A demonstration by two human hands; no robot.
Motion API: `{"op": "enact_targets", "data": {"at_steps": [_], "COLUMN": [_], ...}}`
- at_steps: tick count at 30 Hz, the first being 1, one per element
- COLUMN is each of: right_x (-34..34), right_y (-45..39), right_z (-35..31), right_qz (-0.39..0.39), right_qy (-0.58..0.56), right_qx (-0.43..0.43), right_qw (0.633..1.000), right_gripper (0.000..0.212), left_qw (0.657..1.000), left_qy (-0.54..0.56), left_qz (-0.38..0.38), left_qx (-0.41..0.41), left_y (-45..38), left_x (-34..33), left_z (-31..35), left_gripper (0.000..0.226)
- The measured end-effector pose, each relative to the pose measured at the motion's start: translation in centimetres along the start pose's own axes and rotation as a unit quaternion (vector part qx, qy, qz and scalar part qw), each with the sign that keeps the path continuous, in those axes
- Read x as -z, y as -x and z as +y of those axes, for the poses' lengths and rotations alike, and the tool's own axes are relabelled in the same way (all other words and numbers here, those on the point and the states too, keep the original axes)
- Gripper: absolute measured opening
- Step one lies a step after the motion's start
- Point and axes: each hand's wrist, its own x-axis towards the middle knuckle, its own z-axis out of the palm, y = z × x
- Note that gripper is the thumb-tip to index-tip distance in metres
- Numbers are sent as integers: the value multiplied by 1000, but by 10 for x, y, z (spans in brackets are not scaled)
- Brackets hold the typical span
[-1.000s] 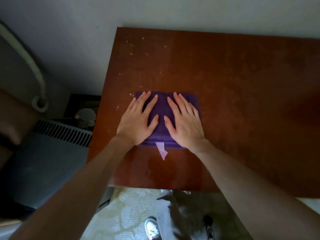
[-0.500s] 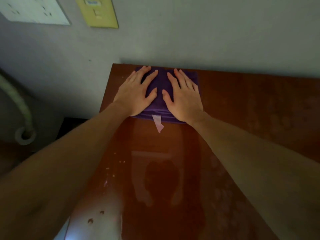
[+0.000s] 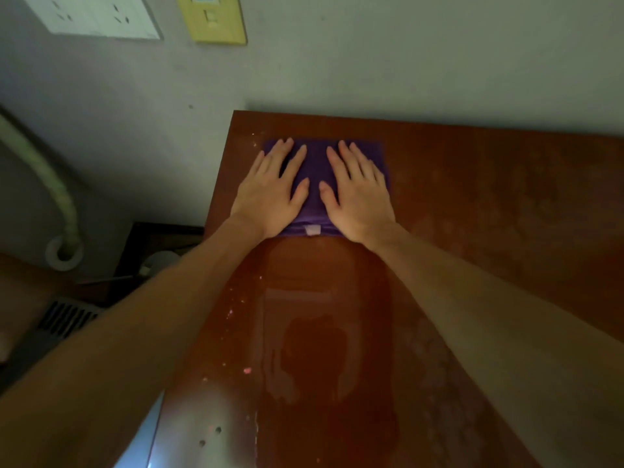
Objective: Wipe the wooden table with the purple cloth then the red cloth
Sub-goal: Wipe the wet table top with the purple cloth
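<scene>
Under both palms, near the far left corner of the table [image 3: 489, 204], the purple cloth [image 3: 314, 173] is pinned flat. The left hand [image 3: 270, 190] and the right hand [image 3: 358, 194] are laid side by side on it, fingers spread and extended, nothing pinched or gripped; the thumbs are nearly touching over the cloth's middle. The cloth's long axis runs across, from hand to hand, so it is covered about evenly by both and neither hand is the nearer. A pale tag [image 3: 312, 230] shows at its near edge, between the wrists.

Beyond the fingertips only a narrow strip of wood is left before the wall [image 3: 405, 69], so little room for a further push is judged to remain. Behind the wrists, toward the body, a glossy damp band is seen on the wood. To the right of the right hand the surface looks dull and mottled, and that is probably where a shift sideways and a pull back would be called for. Pale crumbs lie beside the left forearm. No red cloth is in view.
</scene>
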Motion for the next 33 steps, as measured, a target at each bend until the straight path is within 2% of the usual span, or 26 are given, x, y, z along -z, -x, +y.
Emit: {"op": "enact_targets", "data": {"at_steps": [13,19,25,33], "right_x": [8,9,9,1], "right_y": [257,334,334,274], "right_z": [-139,-184,-183,-163], "right_qz": [-35,-40,-43,-31], "right_qy": [-19,-17,-13,-13], "right_qx": [-29,-22,-16,-23], "right_qw": [999,999,999,999], "right_gripper": [66,65,65,63], "left_qw": [999,999,999,999], "left_qy": [21,35,36,28], "left_qz": [-37,-30,-26,-22], "left_qx": [-6,5,16,-8], "left_y": [285,379,385,318], "left_x": [24,29,30,24], "left_z": [33,39,40,16], "left_gripper": [66,63,63,63]}}
